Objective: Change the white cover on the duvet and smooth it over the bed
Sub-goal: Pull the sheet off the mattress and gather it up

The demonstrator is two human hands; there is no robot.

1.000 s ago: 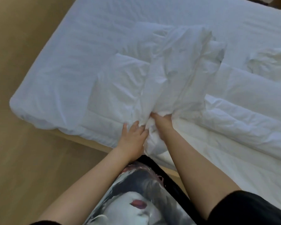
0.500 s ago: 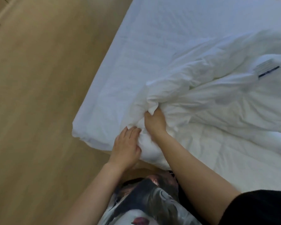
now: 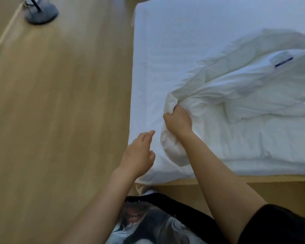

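Wooden floor (image 3: 51,120) fills the left half of the head view. Bed (image 3: 174,41) takes up the right half, covered in a white sheet; its near-left corner is close to the person, and a pale wood frame edge (image 3: 253,180) runs along the near side.

Duvet (image 3: 253,95), white, lies crumpled on the right part of the bed. It stretches from a bunched corner near the bed's near-left corner out past the right edge of view. A flatter white layer (image 3: 253,147) lies under it along the near edge. Cannot tell cover from filling in the bunch.

The person stands at the near edge: printed shirt (image 3: 157,226), black sleeve (image 3: 280,224) on the right arm, both forearms bare.

Round grey stand base (image 3: 41,14) sits on the floor far left, well apart from the bed.

Right hand (image 3: 179,120) is a fist, fingers curled tight around the bunched duvet corner; fabric bulges out above and below the grip and fans away to the right.

Left hand (image 3: 139,154) has its fingers straight and loosely together, thumb apart, holding nothing. It is over the bed's near-left corner, just beside the bunched corner and apart from it. Cannot tell if it touches the sheet.

Small label (image 3: 283,59) with a dark blue stripe lies on the duvet far right, well apart from both hands.
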